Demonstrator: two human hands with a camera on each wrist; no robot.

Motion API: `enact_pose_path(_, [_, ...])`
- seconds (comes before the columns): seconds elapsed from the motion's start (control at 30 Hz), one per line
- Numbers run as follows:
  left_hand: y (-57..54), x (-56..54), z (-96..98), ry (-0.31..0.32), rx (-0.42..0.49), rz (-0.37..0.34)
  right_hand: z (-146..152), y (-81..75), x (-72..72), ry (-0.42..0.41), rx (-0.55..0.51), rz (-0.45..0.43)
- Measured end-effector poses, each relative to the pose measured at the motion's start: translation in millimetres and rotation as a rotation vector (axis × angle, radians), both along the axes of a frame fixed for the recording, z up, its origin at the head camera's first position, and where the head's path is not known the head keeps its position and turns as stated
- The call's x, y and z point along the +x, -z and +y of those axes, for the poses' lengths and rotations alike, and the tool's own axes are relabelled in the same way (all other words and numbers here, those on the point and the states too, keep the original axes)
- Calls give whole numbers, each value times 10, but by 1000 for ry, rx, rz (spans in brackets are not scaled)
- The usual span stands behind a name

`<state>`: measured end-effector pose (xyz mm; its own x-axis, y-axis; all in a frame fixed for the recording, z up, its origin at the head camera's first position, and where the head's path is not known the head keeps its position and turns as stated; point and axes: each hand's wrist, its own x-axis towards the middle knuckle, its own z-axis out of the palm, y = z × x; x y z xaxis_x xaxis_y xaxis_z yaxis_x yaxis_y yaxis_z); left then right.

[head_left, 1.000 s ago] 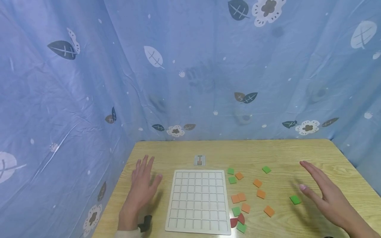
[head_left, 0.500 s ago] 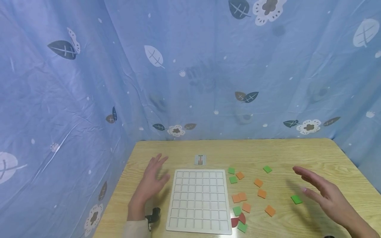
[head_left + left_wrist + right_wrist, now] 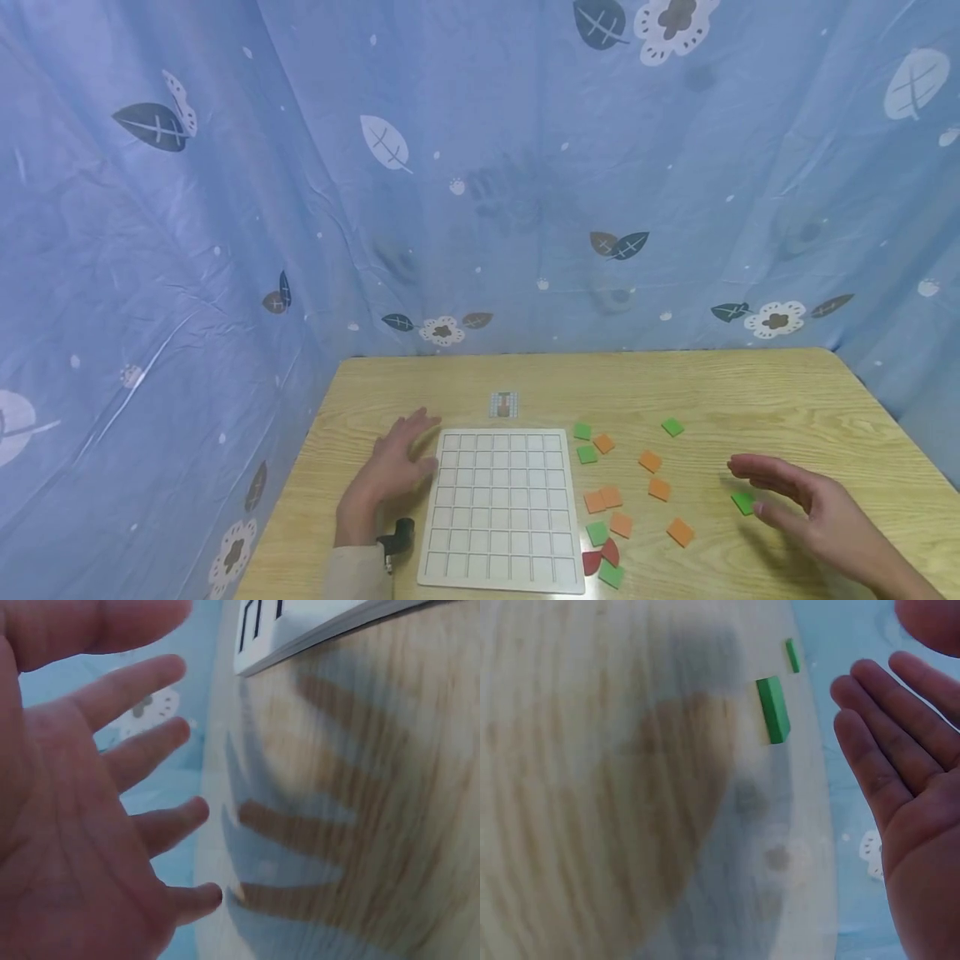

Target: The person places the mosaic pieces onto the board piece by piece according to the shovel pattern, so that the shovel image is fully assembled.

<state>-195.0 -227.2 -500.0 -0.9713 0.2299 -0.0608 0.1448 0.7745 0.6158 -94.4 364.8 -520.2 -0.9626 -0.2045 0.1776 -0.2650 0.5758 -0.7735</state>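
I see white board (image 3: 501, 510), square grid; green tiles (image 3: 672, 427), orange tiles (image 3: 681, 532), red pieces (image 3: 592, 563); yellowish wood-grain table (image 3: 780, 387); blue curtain (image 3: 487, 108), leaf-and-flower print.

Left sleeve (image 3: 357, 575): plain, pale beige, its cuff (image 3: 358, 551) ending at the wrist (image 3: 356, 525). I note a compact black wrist camera (image 3: 399, 537) on the inner side, with a rounded, knob-like head and a small metallic-looking fitting (image 3: 388, 564) beneath, too small to identify from here. Left hand (image 3: 393, 469): bare, the palm (image 3: 67, 817) creased with fine lines. Right hand (image 3: 813, 506): likewise bare, fingers (image 3: 876, 766) slender and rounded at the tips. Right forearm (image 3: 892, 568): bare along the visible length.
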Motion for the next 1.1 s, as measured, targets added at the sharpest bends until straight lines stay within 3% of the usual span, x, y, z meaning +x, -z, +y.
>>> enact_pose_path(0.2, [81,8,35,-4,1,-59,26,107,-6,-10,6,-40])
enact_pose_path(0.37, [112,13,42,7,-9,-62,30,132,-27,54,83,-71])
enact_pose_path(0.6, [128,7,51,7,-9,-66,54,200,-17,110,145,-3])
enact_pose_path(0.9, [112,3,40,16,-7,-71,47,175,-26,153,264,28])
enact_pose_path(1.1, [104,-4,28,24,0,-67,47,209,-14,146,219,80])
